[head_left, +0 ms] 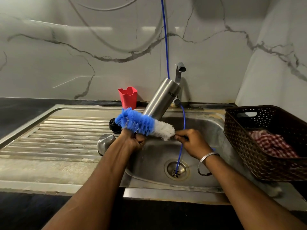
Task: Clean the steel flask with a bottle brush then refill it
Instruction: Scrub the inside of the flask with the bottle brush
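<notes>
The left hand is holding the steel flask over the sink. Its fingers are curled tight around the flask's lower end, and the flask is tilting up and away toward the tap. The right hand is pinching the handle of the bottle brush with its fingers closed on it. The brush is lying sideways in front of the flask, outside it, with blue bristles on the left and white bristles on the right. A thin blue tube is hanging down into the drain. A steel cap and a black lid are sitting on the ridged surface beside the sink. A red cup is standing behind them. A brown basket with a red checked cloth in it is sitting on the right.
</notes>
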